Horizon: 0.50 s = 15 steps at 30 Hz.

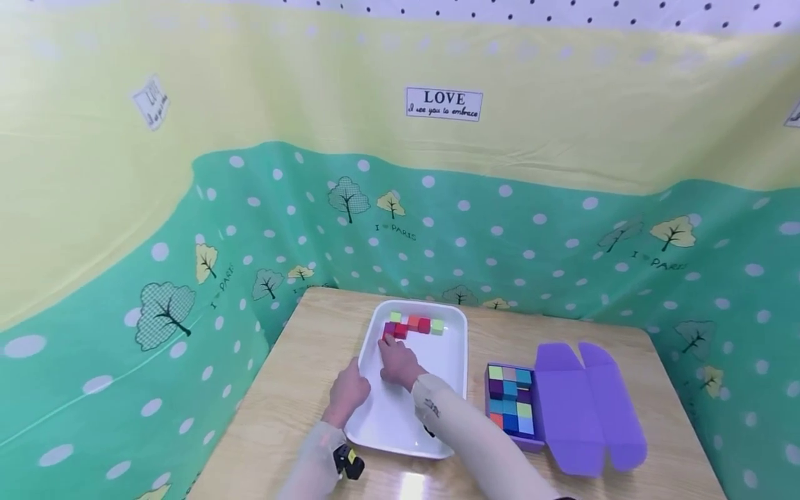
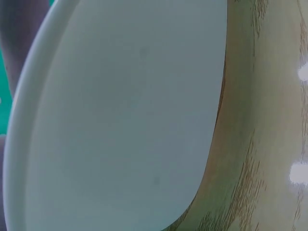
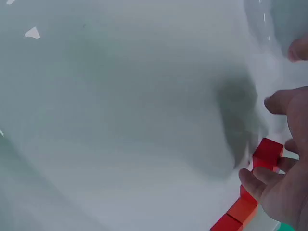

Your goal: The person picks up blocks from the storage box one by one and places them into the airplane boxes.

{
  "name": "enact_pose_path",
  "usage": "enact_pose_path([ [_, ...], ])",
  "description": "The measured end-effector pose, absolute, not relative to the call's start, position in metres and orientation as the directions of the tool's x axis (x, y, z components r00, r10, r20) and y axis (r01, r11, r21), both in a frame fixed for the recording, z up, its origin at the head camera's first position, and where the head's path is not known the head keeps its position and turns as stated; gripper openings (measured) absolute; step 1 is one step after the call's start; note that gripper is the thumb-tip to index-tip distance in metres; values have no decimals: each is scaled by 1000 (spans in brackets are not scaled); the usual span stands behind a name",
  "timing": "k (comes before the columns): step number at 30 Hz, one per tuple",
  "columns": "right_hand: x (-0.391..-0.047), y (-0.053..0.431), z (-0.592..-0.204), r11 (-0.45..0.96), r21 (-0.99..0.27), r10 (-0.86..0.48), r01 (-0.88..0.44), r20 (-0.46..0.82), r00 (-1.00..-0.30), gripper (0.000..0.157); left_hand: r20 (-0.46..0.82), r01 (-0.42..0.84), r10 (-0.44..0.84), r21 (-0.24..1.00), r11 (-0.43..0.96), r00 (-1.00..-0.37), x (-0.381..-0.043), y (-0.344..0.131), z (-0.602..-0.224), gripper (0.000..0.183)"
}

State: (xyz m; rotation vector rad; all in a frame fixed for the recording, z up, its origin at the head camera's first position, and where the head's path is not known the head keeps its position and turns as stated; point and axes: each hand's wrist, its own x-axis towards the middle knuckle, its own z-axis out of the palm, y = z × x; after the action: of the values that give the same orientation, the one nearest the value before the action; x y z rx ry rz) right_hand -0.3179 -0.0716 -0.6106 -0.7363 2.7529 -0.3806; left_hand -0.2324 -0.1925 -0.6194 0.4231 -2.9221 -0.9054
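A white tray lies on the table, and my left hand grips its left rim. In the left wrist view the tray's wall hides most of that hand. My right hand reaches into the tray's far left part. Its fingertips touch a red cube, while the thumb stands apart from it in the right wrist view. Close by are a purple cube and another red cube. An orange cube, a red cube and two light green cubes sit along the far end.
Right of the tray stands a purple box with its lid folded open to the right. Several coloured cubes fill it. A patterned curtain hangs behind and beside the wooden table.
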Motion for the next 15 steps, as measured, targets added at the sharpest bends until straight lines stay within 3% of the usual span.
enact_pose_path([
  [6,-326,-73,-618,878,-289,-441,-383,-172,-881,71,-33,-226,-252,562,795,-967,-236,-187,-620,40],
  [12,-324,-75,-615,867,-230,-485,-442,-192,-853,68,-21,-230,-266,567,791,-964,-232,-189,-619,40],
  [15,-320,-78,-612,848,-206,-520,-488,-151,-841,55,-24,-242,-278,565,789,-960,-230,-193,-617,39],
])
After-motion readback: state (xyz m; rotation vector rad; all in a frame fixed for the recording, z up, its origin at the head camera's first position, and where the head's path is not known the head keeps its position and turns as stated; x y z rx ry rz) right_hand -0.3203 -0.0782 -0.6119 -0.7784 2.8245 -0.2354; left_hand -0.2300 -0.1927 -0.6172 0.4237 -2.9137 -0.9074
